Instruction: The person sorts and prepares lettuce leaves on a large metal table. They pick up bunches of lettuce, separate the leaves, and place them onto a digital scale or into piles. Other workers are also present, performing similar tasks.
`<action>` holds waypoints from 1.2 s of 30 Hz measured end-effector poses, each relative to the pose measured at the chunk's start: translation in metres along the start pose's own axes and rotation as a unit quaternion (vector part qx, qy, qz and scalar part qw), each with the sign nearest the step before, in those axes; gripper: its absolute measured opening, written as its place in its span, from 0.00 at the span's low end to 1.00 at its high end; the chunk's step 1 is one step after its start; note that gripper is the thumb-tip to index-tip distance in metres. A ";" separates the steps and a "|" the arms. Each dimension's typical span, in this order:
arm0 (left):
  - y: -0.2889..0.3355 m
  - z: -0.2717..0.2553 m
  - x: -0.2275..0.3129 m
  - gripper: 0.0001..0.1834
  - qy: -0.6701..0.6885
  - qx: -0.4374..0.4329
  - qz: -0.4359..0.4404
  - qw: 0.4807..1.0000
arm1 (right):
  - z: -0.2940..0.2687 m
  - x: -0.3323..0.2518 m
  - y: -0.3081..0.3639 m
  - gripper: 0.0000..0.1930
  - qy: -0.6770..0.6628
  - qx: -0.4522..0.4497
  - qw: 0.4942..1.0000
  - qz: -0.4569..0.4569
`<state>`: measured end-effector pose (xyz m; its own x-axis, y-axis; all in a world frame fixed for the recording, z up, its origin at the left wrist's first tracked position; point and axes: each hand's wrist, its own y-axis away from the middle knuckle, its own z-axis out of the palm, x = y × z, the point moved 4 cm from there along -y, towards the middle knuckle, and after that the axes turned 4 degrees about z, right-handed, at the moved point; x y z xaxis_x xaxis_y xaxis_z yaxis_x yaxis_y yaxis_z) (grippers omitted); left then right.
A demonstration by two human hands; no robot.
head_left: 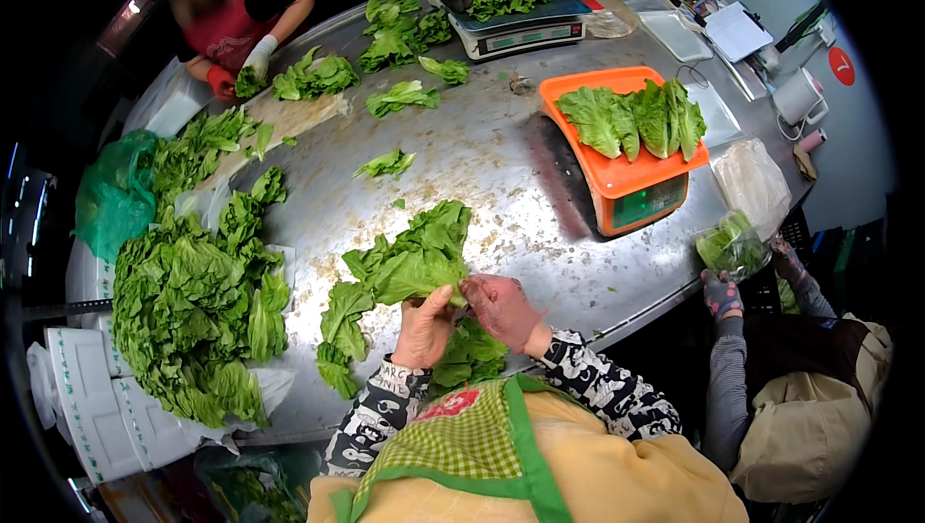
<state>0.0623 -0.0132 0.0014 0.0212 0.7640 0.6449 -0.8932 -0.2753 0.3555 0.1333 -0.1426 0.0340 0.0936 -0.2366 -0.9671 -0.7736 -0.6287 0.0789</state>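
Note:
My bare left hand (424, 332) grips a head of leafy green lettuce (416, 268) by its base, with the leaves fanning out away from me over the metal table. My right hand (506, 311), in a dusty-red glove, is closed at the same base end, its fingertips against the stem; anything small inside it is hidden. Loose lettuce leaves (343, 325) lie just left of my left hand. More leaves (470, 354) sit below my hands, partly covered by them, at the table's near edge.
A large lettuce pile (198, 321) fills the left side. An orange scale (626, 181) holding lettuce stands to the right; a silver scale (520, 36) is at the far side. Co-workers' gloved hands (721, 294) are at right, and others work across the metal table (491, 161).

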 end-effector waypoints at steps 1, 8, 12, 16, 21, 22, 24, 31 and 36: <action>0.005 0.003 0.002 0.26 -0.005 0.007 0.005 1.000 | 0.004 0.006 0.000 0.20 -0.031 0.016 0.999 0.035; 0.029 -0.012 0.035 0.22 -0.071 0.071 0.233 0.967 | 0.027 0.038 0.001 0.17 -0.313 -0.065 0.941 0.112; 0.028 -0.045 0.058 0.21 0.013 0.068 0.171 0.983 | 0.039 0.014 0.007 0.18 0.060 -0.275 0.951 0.127; 0.016 -0.049 0.041 0.26 0.048 0.041 0.122 0.990 | 0.025 -0.005 -0.010 0.21 -0.032 -0.073 0.994 0.079; 0.023 -0.037 0.025 0.34 0.008 0.046 0.059 0.997 | 0.033 -0.051 -0.017 0.17 0.121 0.004 0.970 -0.212; 0.023 -0.038 0.021 0.34 -0.001 0.043 0.061 0.997 | 0.035 -0.053 -0.017 0.17 0.142 0.010 0.963 -0.231; 0.022 -0.042 0.012 0.35 -0.018 0.037 0.063 0.997 | 0.037 -0.055 -0.016 0.17 0.182 0.021 0.946 -0.266; 0.025 -0.030 0.019 0.30 0.020 0.071 0.092 0.993 | 0.047 -0.019 -0.008 0.11 0.080 0.025 0.982 -0.167; 0.035 -0.014 0.032 0.35 -0.010 0.092 0.158 0.983 | 0.063 0.004 -0.004 0.10 -0.332 -0.037 0.938 0.098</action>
<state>0.0252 0.0092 0.0250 -0.2328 0.6125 0.7554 -0.7602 -0.5991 0.2515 0.0975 -0.0944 0.0141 -0.4749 0.1449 -0.8680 -0.6875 -0.6768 0.2632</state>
